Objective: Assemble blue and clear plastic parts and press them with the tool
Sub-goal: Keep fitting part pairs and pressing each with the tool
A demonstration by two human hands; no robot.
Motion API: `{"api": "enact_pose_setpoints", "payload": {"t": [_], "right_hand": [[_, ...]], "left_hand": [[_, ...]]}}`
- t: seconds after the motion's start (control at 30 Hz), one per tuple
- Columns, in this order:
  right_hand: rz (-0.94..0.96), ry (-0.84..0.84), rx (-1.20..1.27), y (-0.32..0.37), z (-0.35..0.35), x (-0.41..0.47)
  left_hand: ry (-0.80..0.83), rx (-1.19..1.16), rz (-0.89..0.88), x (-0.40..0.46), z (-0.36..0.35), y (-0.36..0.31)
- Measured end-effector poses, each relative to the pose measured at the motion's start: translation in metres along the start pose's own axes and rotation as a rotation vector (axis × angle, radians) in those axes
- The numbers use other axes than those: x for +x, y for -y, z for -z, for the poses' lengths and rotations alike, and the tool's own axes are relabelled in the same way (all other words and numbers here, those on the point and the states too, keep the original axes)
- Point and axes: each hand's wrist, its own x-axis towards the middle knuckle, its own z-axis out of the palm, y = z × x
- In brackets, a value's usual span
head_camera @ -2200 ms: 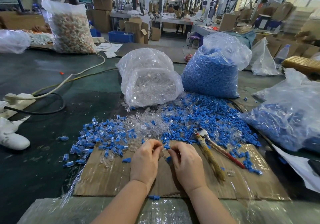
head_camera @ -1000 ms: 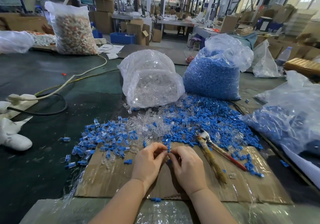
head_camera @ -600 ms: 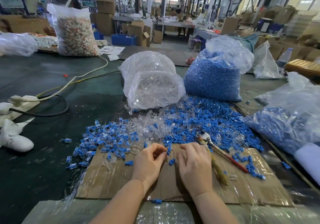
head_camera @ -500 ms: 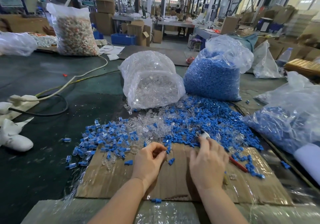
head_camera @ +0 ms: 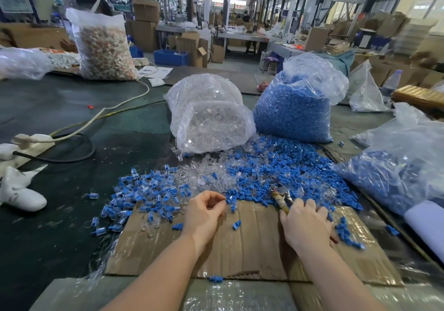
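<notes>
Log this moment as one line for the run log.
stage: reaching for tool | left hand: fingers curled, contents hidden | right hand: over pliers handles on cardboard | pressing: not yet

The cardboard sheet (head_camera: 242, 246) is brown paper board, dull and a bit rough, with shiny clear tape over parts of it. The loose blue parts (head_camera: 283, 166) are hard plastic, smooth and not very shiny. The clear parts (head_camera: 204, 178) are see-through plastic that glints like glass. Both bags, the clear-parts bag (head_camera: 209, 116) and the blue-parts bag (head_camera: 298, 109), are thin, crinkly, shiny plastic film. The tool (head_camera: 280, 196) has a grey metal tip and a handle wrapped in rough, worn brown stuff. The table (head_camera: 60, 109) looks dark green, dull and scuffed
</notes>
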Motion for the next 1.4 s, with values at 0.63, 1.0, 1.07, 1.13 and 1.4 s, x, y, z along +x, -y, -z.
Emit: {"api": "enact_pose_setpoints", "payload": {"t": [0.63,1.0,1.07,1.13,1.4], "right_hand": [[0.256,0.691,0.946,0.023,0.048,-0.019],[0.292,0.780,0.881,0.022,0.062,-0.022],[0.301,0.747,0.829,0.024,0.063,-0.023],[0.323,0.704,0.770,0.026,0.062,-0.022],[0.304,0.642,0.769,0.027,0.058,-0.019]], "left_hand": [[-0.020,-0.122,0.154,0.021,0.007,-0.019],[-0.036,-0.143,0.133,0.021,0.007,-0.024],[-0.044,-0.142,0.138,0.021,0.006,-0.024],[-0.054,-0.145,0.139,0.022,0.005,-0.025],[-0.081,-0.166,0.127,0.019,0.002,-0.025]]}}
